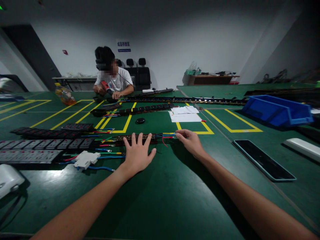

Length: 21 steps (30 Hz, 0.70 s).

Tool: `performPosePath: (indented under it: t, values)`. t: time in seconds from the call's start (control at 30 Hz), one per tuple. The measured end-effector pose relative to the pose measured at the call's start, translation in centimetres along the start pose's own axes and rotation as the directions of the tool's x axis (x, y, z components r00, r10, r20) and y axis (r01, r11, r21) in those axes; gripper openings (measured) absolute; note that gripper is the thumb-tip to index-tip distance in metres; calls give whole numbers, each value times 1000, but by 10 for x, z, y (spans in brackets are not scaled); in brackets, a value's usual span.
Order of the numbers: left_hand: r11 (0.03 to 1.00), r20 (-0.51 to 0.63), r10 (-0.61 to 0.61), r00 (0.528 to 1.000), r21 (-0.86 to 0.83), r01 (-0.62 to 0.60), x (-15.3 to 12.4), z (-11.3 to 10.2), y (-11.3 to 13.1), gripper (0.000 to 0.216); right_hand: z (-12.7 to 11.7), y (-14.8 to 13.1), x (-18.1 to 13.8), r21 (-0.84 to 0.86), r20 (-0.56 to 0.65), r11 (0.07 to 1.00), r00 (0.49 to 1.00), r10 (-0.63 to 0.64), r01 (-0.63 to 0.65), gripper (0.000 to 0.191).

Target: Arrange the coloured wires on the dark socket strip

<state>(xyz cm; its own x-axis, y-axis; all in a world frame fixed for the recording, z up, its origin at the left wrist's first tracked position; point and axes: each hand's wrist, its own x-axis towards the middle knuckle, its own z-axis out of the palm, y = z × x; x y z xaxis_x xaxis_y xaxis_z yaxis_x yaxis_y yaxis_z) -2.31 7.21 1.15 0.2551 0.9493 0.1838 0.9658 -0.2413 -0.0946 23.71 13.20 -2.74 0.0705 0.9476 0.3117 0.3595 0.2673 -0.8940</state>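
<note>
My left hand (pixel 137 153) lies flat with fingers spread on the green table, its fingertips over a dark strip of sockets with coloured wires (pixel 140 137). My right hand (pixel 190 141) reaches to the right end of that strip, its fingers curled and pinching at the yellow, blue and red wire ends (pixel 168 136). What exactly sits between those fingers is too small to see. A white breaker-like part (pixel 85 159) with blue leads lies to the left of my left hand.
Rows of socket modules (pixel 45 144) fill the left side. A person sits across the table holding a red tool (pixel 107 87). Long black power strips (pixel 185 99), white papers (pixel 185 114), a blue bin (pixel 277 110), a dark flat panel (pixel 265 160) and a small black object (pixel 140 120) lie around.
</note>
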Motion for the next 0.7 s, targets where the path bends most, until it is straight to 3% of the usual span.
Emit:
performPosePath:
  t: [0.7]
  values:
    - [1000,7,3,1000,-5,-3,1,1,-1,74,-2,1,0,-5,18,1000,1000,-23,23,37]
